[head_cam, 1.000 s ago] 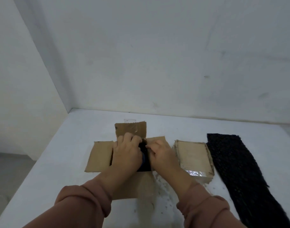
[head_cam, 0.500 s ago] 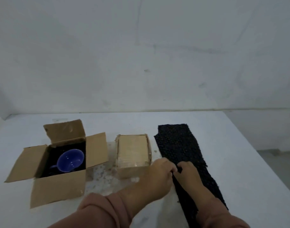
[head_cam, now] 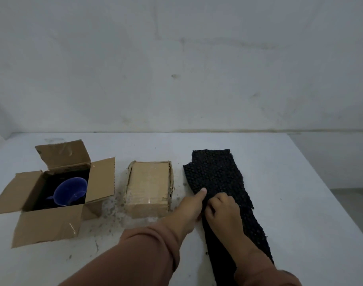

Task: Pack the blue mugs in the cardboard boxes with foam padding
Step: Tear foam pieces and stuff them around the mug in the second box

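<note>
Hands meet on one strip of black foam: the left hand lies at its near-left edge, fingers curled, one pointing ahead; the right hand pinches the foam. Left of the fingers sits one closed box. Farther left, one open box holds one blue mug on dark padding.

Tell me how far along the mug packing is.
Done: one blue mug sits in the open box, dark padding around it. In hand: both hands, left hand and right hand, are on the black foam strip. Left: flaps unclosed; the middle box looks closed, contents unseen.
</note>
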A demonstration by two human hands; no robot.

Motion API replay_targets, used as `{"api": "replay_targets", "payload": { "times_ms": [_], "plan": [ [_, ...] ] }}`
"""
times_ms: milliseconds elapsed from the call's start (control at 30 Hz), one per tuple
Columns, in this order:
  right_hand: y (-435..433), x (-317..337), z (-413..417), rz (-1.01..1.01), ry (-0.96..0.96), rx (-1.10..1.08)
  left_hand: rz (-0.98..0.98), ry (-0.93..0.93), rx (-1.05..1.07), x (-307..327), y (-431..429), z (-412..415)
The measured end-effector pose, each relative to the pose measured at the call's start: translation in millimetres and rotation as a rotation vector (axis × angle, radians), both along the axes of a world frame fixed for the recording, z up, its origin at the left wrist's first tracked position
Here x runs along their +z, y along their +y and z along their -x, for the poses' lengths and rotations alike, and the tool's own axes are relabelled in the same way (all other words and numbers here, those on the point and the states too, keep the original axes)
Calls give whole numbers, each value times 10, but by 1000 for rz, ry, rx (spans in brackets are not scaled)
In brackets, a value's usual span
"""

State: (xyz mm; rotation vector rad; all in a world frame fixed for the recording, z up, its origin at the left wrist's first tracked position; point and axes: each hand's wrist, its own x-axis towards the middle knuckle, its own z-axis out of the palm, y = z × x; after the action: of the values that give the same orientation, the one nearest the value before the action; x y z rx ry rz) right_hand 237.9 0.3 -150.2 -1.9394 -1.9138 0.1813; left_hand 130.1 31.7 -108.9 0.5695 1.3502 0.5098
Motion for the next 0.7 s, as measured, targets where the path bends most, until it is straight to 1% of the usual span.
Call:
{"api": "replay_targets", "payload": {
  "times_ms": [67,133,200,267,300,333,367,433,467,567,633,700],
  "plan": [
    [-74,51,12,-109,96,93,-22,-83,61,98,42,-53],
    [-114,139,14,-168,255,124,-94,-77,93,203,62,-87],
    [-90,287,-22,-222,480,20,-188,-73,115,342,58,-82],
    [-11,506,-43,-242,674,-178,-258,-124,131,543,44,4],
    [55,615,-29,-205,746,-269,-288,-156,150,648,40,90],
    [134,716,-3,-115,833,-340,-319,-193,177,760,31,198],
    [213,807,50,5,955,-371,-345,-222,209,851,28,332],
    [346,982,245,237,1229,-348,-399,-250,292,1011,23,660],
    [406,1064,373,333,1291,-313,-418,-255,333,1073,17,851],
    [513,1262,853,571,1305,-237,-373,-278,438,1161,8,1486],
    [537,1352,1237,658,1403,-152,-320,-288,487,1140,4,1931],
    [545,1395,1612,711,1526,-79,-326,-276,518,1118,-17,2339]
  ]
}}
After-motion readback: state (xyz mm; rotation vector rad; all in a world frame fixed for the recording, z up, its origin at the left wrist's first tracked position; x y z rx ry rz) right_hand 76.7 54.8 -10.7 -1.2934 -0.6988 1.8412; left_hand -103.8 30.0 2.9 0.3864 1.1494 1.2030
